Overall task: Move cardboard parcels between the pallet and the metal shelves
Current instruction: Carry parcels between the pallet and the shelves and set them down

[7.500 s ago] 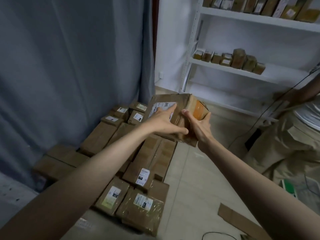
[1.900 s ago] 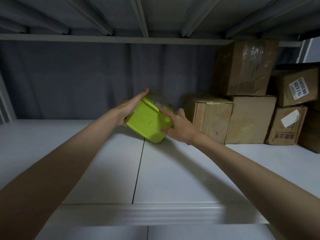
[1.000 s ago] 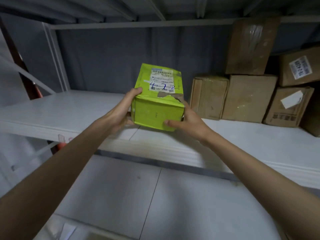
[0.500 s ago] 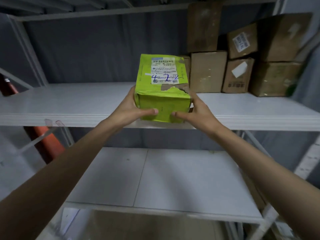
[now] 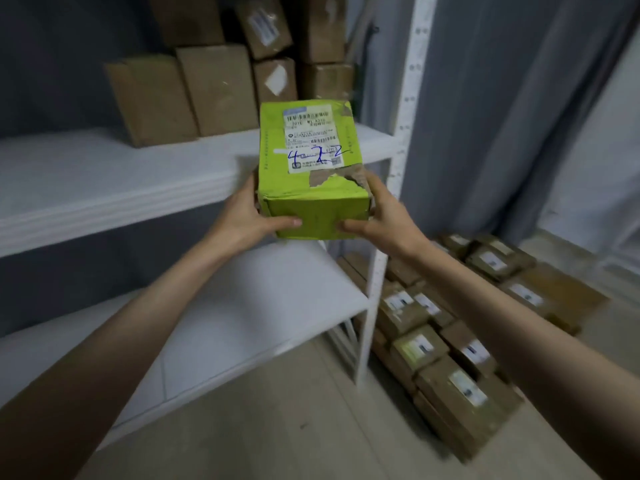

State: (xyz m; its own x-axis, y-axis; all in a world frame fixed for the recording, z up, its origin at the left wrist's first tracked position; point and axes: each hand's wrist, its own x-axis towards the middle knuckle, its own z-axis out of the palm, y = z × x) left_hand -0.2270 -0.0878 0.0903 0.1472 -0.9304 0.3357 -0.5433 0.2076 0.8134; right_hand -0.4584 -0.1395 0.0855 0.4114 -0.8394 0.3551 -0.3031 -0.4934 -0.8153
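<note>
The fingers of both hands are hidden behind the green box (image 5: 313,168), so only the thumbs and backs of the hands can be seen. The small print on its white label (image 5: 311,140) is too blurry to be read, but big blue marks are written across it. One near top corner of the box is torn.

The box is held in the air in front of the white metal shelves (image 5: 114,188), off the shelf boards. The left hand (image 5: 244,216) is curled around the left side, with the thumb pressed on the front face. The right hand (image 5: 382,216) is curled around the right side in the same way.

Brown cardboard parcels (image 5: 194,91) are stacked at the back right corner of the upper shelf board. More taped parcels (image 5: 446,344) are piled low on the floor to the right of the shelf post (image 5: 401,161). What lies under them is hidden. A grey curtain (image 5: 502,116) is hung behind.
</note>
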